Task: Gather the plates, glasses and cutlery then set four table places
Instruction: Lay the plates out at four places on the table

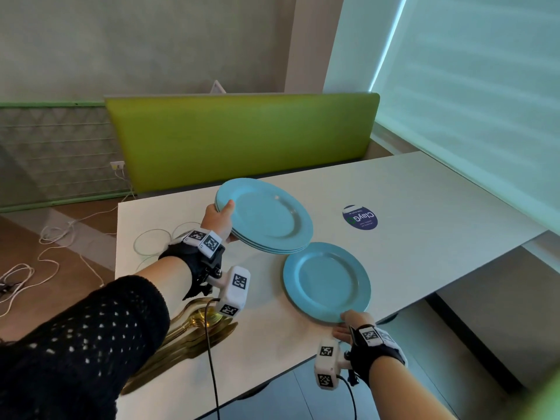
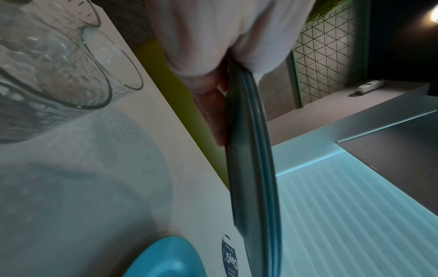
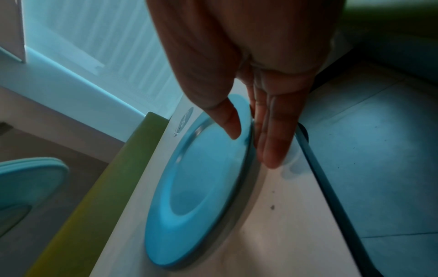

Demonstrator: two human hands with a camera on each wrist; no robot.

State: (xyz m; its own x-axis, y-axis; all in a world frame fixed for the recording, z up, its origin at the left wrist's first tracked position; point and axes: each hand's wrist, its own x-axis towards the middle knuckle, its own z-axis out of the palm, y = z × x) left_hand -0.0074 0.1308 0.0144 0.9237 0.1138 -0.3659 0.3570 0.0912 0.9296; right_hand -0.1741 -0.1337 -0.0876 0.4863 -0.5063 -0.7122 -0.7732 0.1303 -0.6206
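Green bench (image 1: 242, 137) beyond table (image 1: 424, 201); round sticker (image 1: 360, 217) on it; white cables (image 1: 45, 237) far left on floor.

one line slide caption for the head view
Left hand holds a stack of blue plates while right hand sets a single plate on the table.

Cool daylight through blind (image 1: 472, 95) at 2 o'clock; head view bright, edges bowed. Wrist views dimmer, motion-blurred; lamp (image 2: 435, 14) glares at 1 o'clock in left wrist.
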